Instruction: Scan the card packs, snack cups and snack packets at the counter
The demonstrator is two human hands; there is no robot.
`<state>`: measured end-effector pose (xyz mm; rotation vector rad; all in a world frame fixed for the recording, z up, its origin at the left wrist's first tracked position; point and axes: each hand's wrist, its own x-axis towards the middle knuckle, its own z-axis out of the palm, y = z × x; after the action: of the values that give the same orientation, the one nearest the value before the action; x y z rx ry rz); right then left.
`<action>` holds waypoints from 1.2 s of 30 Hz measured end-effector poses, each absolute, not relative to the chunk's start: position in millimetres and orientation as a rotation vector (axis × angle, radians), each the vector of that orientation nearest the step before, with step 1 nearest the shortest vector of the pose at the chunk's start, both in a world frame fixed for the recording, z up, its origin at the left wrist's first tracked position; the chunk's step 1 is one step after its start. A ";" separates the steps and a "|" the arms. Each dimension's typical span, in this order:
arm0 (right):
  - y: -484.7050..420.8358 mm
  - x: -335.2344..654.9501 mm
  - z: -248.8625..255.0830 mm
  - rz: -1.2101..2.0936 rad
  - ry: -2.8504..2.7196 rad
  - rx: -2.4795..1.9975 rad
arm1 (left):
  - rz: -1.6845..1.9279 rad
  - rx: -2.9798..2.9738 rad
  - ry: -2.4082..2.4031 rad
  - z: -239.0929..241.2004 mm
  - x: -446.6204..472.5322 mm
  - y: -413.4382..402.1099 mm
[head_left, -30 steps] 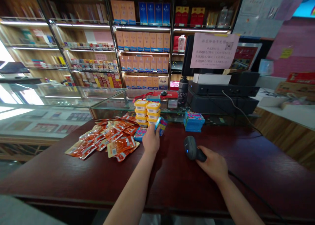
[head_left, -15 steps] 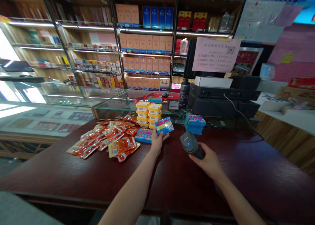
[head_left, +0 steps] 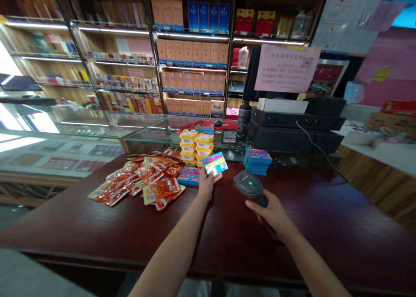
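Observation:
My left hand (head_left: 206, 185) is closed on a small blue packet (head_left: 215, 163), holding it up above the dark red counter (head_left: 97, 227) with its printed face toward me. My right hand (head_left: 272, 211) grips a black handheld barcode scanner (head_left: 249, 185) with a green light on its head, tilted toward the packet and a short way to its right. Just left of the held packet, more blue packets (head_left: 189, 175) lie flat on the counter.
A heap of orange-red snack packets (head_left: 143, 180) covers the counter's left. Stacked yellow-lidded tubs (head_left: 196, 147) stand behind the blue packets. A second blue stack (head_left: 257, 161) sits at right. A black register (head_left: 292, 128) with a cable and glass display cases (head_left: 81, 132) lie beyond.
My left hand has lifted one blue packet off the pile and turned it up. My right hand has raised the scanner and swung it left toward the packet; its light went from blue to green.

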<state>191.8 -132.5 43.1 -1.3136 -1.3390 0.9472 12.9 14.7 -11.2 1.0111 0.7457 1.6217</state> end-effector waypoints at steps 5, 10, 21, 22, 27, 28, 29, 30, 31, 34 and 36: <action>-131.0 195.5 40.6 0.955 -1.405 -1.351 | 1.619 1.010 0.713 -11.2 12.5 13.9; -130.0 212.5 34.4 0.469 -1.654 -1.633 | 1.624 1.035 0.730 -10.5 13.1 14.3; -138.5 226.4 16.9 -0.106 -1.837 -1.811 | 1.591 1.232 0.901 2.2 15.0 4.6; -136.7 227.1 16.4 -0.100 -1.830 -1.820 | 1.587 1.306 0.962 6.1 14.9 2.8; -130.2 229.6 14.8 -0.051 -1.821 -1.864 | 1.641 1.731 1.303 41.6 23.5 0.9; -130.1 229.7 15.3 -0.042 -1.823 -1.865 | 1.659 1.791 1.351 51.0 28.2 2.6; -130.3 229.6 16.1 -0.034 -1.824 -1.864 | 1.667 1.842 1.380 60.5 33.9 5.2; -130.7 229.4 17.1 -0.027 -1.822 -1.862 | 1.666 1.891 1.390 69.8 40.5 8.5; -131.1 229.2 18.2 -0.021 -1.820 -1.859 | 1.652 1.944 1.388 78.6 47.7 12.3; -131.3 228.9 20.3 -0.012 -1.811 -1.853 | 1.594 2.178 1.333 99.8 70.7 25.0; -130.5 229.2 20.1 -0.002 -1.811 -1.852 | 1.553 2.405 1.292 108.1 86.0 32.5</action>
<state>229.2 -130.5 20.1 -1.8523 -1.8105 -0.0023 86.0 32.5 108.1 2.4052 1.2915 1.5527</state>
